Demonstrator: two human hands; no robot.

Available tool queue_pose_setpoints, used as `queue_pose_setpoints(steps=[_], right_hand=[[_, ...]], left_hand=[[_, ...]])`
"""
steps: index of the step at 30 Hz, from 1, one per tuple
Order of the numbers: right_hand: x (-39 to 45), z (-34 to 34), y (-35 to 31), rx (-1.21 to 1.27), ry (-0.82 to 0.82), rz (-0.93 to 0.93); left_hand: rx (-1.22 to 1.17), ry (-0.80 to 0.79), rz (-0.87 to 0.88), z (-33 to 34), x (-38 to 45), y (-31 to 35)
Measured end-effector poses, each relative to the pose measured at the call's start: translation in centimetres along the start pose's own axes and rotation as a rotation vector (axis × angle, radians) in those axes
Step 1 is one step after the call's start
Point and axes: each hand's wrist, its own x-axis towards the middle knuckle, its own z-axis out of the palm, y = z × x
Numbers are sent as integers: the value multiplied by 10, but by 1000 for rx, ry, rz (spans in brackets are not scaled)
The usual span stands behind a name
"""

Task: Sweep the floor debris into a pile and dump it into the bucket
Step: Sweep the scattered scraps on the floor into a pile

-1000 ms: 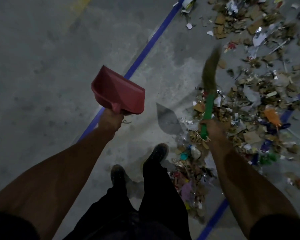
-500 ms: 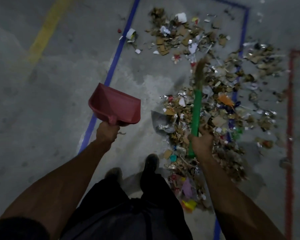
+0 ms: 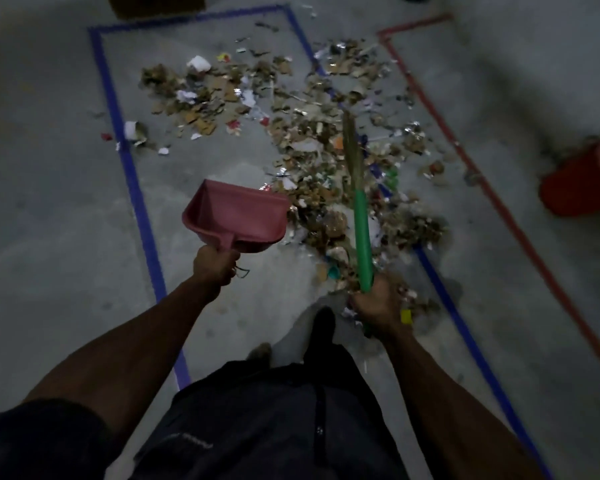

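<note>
Broom [image 3: 361,220] gripped; bucket [image 3: 582,181] newly visible (right).

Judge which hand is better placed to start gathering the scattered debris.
Right. The right hand grips the green-handled broom, bristles over the debris. The left hand holds only the red dustpan, raised off the floor.

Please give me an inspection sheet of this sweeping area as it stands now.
Surface: concrete floor, dim light, blue tape outline, red tape outline.
Job's things: debris scattered, not yet piled; orange bucket at right, outside the tape.
Clutter: cardboard box at the top edge.
Hands: left hand holds the red dustpan off the floor; right hand grips the green-handled broom.
Cables: nothing seen.
Surroundings: the person's shoes beside the debris.
</note>
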Motion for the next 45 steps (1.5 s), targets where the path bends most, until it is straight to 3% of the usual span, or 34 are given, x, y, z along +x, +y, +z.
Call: queue_pose_setpoints(steps=[4,10,21,29,32,36,45], right_hand=[[-82,-23,10,211,59,137],[-130,-44,70,358,124,301],[-155,-56,217,593,215,583],[-148,-38,259,732,262,838],[-135,-27,258,782,293,938],[-104,-8,239,824,299,1062],[19,38,106,672,74,1117]], left_hand=[[70,-103,45,11,-25,-1],[139,-247,85,52,-60,-12],[315,-321,81,161,-133,-43],[452,-354,141,210,-136,-32],[646,-384,268,225,-122,-15],[757,-404,245,244,-69,10],[1027,-537,307,265,64,95]])
